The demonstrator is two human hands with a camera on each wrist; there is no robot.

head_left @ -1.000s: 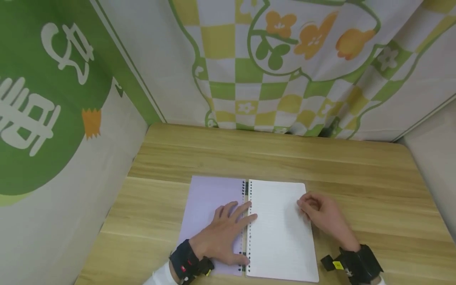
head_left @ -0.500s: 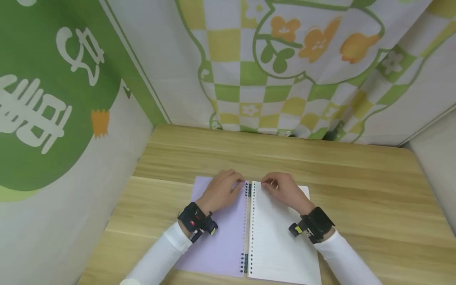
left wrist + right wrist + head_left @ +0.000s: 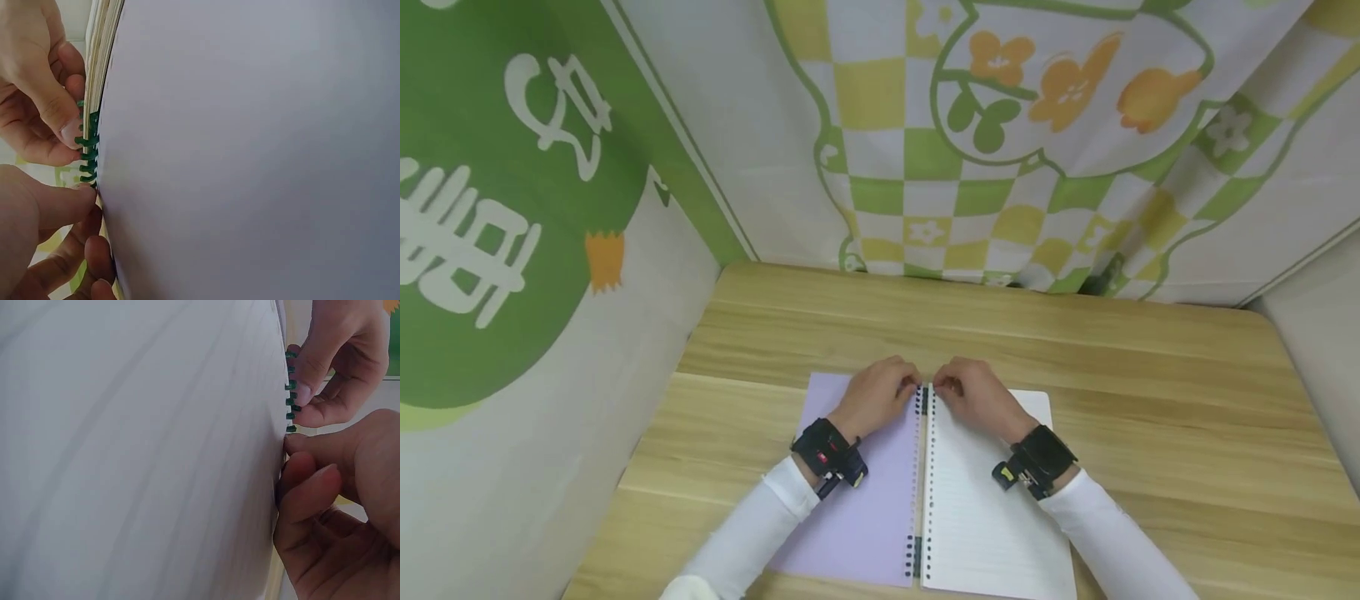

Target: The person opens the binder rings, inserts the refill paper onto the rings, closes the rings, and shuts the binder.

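Observation:
An open loose-leaf notebook lies on the table, with a purple cover [image 3: 857,508] on the left and a white lined page [image 3: 1000,533] on the right. Short green binding rings [image 3: 925,402] join the two sides at the top of the spine, and a second green ring strip [image 3: 917,557] sits near the bottom. My left hand [image 3: 880,396] pinches the notebook by the top rings, from the purple side. Opposite it, my right hand [image 3: 979,398] pinches the white page's top inner corner. Both wrist views show thumbs and fingertips right at the green rings [image 3: 89,159].
The wooden table [image 3: 775,321] extends beyond the notebook on both sides and behind it. A patterned curtain [image 3: 925,200] hangs along the back edge. A printed green and white panel [image 3: 647,333] borders the left side.
Both hands moved from the middle of the notebook and the page's right edge up to the top rings. Over the last half second they drew closer together there.

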